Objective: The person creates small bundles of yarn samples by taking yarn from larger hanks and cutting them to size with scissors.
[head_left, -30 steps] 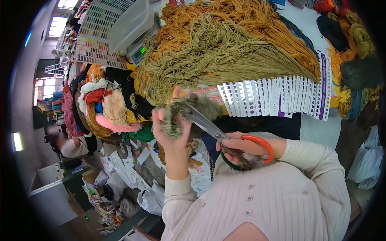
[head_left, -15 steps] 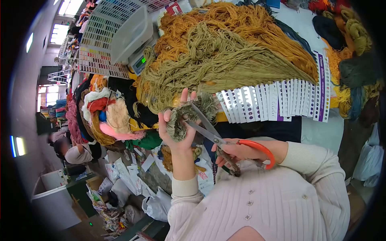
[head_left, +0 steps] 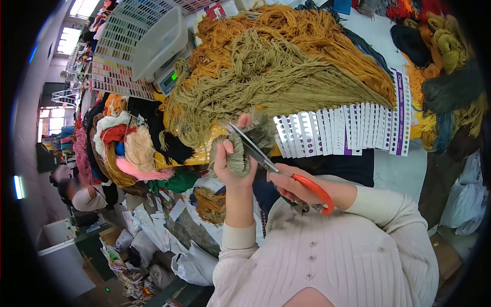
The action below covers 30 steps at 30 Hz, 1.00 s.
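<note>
My left hand [head_left: 237,179] is wrapped round a bundle of grey-green yarn [head_left: 235,159], with cut-looking ends facing up. More of the same yarn [head_left: 265,134] spreads to the right of the fingers. In my right hand [head_left: 296,183] is a pair of large scissors [head_left: 316,190] with orange and dark handles. The blades lie nearly together across the yarn, their tips by the left fingers. Just beyond both hands, a large heap of olive-green yarn [head_left: 286,84] covers part of the table.
Orange-brown yarn [head_left: 307,30] lies behind the olive heap. Punched white thread cards [head_left: 327,130] line the near edge. A scale [head_left: 169,79] carries a clear plastic tub [head_left: 161,43] at the left, near a colour chart [head_left: 115,71]. A person [head_left: 84,197] is farther left.
The scissor blades have swung from open to nearly closed across the yarn. The right-hand fingers have drawn together on the handles, and the yarn's left part now shows a flatter cut face.
</note>
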Motion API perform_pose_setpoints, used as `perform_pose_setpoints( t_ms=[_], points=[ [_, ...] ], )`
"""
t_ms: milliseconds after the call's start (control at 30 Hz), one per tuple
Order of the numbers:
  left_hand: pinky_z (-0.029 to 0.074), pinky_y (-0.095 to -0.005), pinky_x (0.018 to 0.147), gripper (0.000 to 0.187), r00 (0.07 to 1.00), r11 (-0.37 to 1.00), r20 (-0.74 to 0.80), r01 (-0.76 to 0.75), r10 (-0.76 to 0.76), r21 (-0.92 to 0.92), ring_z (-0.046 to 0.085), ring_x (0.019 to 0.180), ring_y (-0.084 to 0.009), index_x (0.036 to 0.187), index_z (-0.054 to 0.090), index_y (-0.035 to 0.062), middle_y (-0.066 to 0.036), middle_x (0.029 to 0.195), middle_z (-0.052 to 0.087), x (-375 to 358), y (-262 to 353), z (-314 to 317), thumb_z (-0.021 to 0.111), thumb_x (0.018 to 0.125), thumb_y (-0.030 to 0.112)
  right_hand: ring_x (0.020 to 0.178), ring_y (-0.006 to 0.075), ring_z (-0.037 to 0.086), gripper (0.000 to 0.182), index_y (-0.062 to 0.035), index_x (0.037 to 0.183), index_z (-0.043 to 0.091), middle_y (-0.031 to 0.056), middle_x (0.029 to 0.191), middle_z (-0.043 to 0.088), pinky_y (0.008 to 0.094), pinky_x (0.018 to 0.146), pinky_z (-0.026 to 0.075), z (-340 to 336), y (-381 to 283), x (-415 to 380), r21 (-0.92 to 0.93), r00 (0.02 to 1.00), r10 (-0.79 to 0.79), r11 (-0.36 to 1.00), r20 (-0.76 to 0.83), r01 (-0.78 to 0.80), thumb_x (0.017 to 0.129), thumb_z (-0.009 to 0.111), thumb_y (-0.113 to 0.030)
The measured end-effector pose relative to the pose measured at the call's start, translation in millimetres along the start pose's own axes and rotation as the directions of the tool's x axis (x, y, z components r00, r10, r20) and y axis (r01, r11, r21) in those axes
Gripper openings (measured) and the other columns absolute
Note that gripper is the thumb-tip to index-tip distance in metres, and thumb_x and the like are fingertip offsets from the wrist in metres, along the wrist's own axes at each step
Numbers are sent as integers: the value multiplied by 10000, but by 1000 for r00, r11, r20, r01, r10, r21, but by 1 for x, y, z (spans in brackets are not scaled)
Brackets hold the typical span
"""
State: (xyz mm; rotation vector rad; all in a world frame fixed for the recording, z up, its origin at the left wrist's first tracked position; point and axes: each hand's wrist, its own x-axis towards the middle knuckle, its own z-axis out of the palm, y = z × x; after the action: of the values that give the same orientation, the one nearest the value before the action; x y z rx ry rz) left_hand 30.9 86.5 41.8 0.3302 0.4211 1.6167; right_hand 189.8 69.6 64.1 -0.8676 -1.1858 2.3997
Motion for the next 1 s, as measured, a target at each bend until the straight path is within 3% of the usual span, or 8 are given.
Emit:
perform_pose_setpoints(
  t_ms=[433, 500, 600, 633, 700, 833, 933, 1000],
  points=[
    [256, -438, 945, 276, 984, 983, -13, 175, -176, -52, 318, 1153, -330, 636, 437, 110, -205, 1170, 426, -15, -18, 6, 347, 848, 263, 381, 48, 319, 374, -57, 740, 454, -27, 456, 353, 189, 356, 252, -15, -3, -13, 225, 985, 165, 963, -58, -148, 830, 387, -414],
    [323, -383, 892, 174, 975, 978, -100, 204, -199, 40, 427, 1055, -285, 739, 491, 87, -156, 1114, 483, -19, -23, 0, 414, 828, 215, 418, 61, 360, 359, -50, 845, 456, -6, 499, 395, 193, 382, 280, -29, -7, -22, 148, 986, -24, 988, -164, 49, 852, 330, -386],
    [373, -332, 807, 155, 997, 550, -29, 60, -65, 833, 496, 883, -225, 891, 509, 34, -93, 967, 539, -38, -38, -6, 482, 798, 156, 564, 78, 427, 329, -45, 995, 404, 15, 653, 461, 190, 519, 349, -60, -17, -39, 109, 926, -245, 952, -288, 286, 859, 323, -333],
    [394, -313, 766, 218, 996, 271, 92, -85, -14, 959, 515, 808, -199, 962, 505, 5, -63, 893, 557, -44, -43, -3, 510, 786, 134, 622, 88, 433, 359, -46, 1025, 389, 18, 704, 460, 195, 579, 354, -62, -24, -45, -10, 911, -228, 971, -344, 239, 837, 371, -352],
    [400, -317, 760, 230, 983, 146, 184, -180, -19, 973, 512, 822, -198, 964, 498, 0, -72, 873, 552, -66, -86, -19, 500, 793, 153, 735, 115, 430, 534, -49, 1080, 365, 19, 809, 437, 221, 693, 349, -68, -28, -53, -230, 922, -315, 937, -227, 264, 739, 525, -427],
    [407, -333, 712, 195, 842, -48, 127, -179, -524, 983, 505, 790, -219, 902, 499, 5, -92, 808, 533, -81, -127, -34, 461, 808, 172, 630, 109, 436, 592, -25, 1010, 411, 27, 691, 423, 243, 566, 363, -53, -42, -57, -568, 996, 27, 823, 83, 25, 706, 531, -519],
    [396, -356, 648, 158, 883, 76, 279, -270, -378, 960, 490, 734, -241, 830, 486, 25, -102, 759, 514, -90, -137, -43, 450, 789, 173, 530, 127, 423, 538, -23, 935, 439, 38, 584, 397, 252, 497, 354, -43, -58, -38, -742, 885, 455, 625, 96, -241, 753, 463, -528],
    [388, -372, 605, 140, 895, 124, 362, -340, -262, 932, 479, 697, -256, 782, 478, 38, -109, 727, 501, -94, -137, -50, 443, 777, 173, 454, 140, 408, 489, -14, 874, 461, 40, 523, 383, 258, 443, 350, -47, -48, -20, -849, 894, 433, 510, 113, -140, 796, 416, -495]
  ],
)
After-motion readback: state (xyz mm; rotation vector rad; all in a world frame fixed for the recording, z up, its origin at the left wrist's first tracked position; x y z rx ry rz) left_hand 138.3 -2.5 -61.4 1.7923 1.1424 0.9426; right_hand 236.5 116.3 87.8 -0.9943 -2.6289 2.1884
